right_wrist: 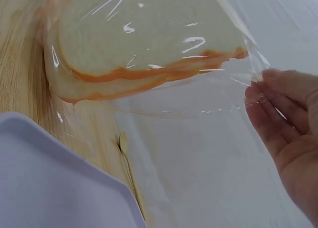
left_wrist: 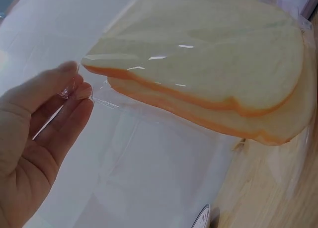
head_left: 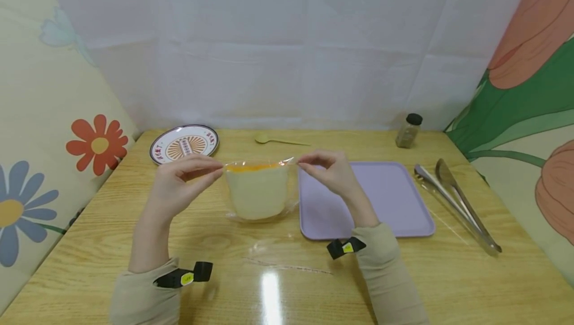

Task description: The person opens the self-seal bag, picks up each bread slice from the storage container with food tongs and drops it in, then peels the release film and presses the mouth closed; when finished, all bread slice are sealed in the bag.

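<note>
Between my hands hangs a clear plastic bag (right_wrist: 189, 96) with bread slices (head_left: 257, 193) inside, pale with orange-brown crust edges. Two slices show one behind the other in the left wrist view. My left hand (head_left: 172, 185) pinches one upper corner of the bag between thumb and fingertips. The opposite upper corner is pinched by my right hand (head_left: 334, 173), whose wrist passes over the purple tray (head_left: 385, 195). The bag's lower edge is close to the table; whether it touches the wood I cannot tell.
A patterned plate (head_left: 168, 153) lies at the back left, with a gold spoon (head_left: 264, 139) to its right. Behind the tray stands a black-lidded jar (head_left: 408, 133). Metal tongs (head_left: 466, 210) lie at the right. A thin clear strip (head_left: 291, 267) lies in front.
</note>
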{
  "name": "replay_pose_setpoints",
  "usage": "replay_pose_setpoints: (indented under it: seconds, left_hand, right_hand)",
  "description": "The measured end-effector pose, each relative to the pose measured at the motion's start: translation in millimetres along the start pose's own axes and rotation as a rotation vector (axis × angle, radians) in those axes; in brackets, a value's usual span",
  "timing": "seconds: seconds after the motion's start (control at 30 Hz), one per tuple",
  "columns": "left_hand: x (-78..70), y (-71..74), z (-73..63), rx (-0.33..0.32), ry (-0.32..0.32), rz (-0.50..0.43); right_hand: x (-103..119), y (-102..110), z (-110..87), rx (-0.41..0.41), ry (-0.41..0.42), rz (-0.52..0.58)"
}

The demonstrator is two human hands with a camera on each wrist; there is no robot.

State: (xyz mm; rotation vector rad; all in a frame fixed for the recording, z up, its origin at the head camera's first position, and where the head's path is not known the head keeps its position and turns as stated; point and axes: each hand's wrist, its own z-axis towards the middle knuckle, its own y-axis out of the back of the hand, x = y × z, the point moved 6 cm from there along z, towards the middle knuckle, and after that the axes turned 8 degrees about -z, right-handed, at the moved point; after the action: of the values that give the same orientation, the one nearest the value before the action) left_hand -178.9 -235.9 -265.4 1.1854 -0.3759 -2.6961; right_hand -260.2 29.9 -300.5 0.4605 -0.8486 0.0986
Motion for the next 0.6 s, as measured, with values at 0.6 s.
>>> replay_pose_setpoints:
  seconds: [0.6]
  left_hand:
    - [13.2,2.8,2.3,-0.115,0.190,-0.009]
  right_hand:
    - [-4.1,-0.2,0.5,-0.098,-0.115,0.025]
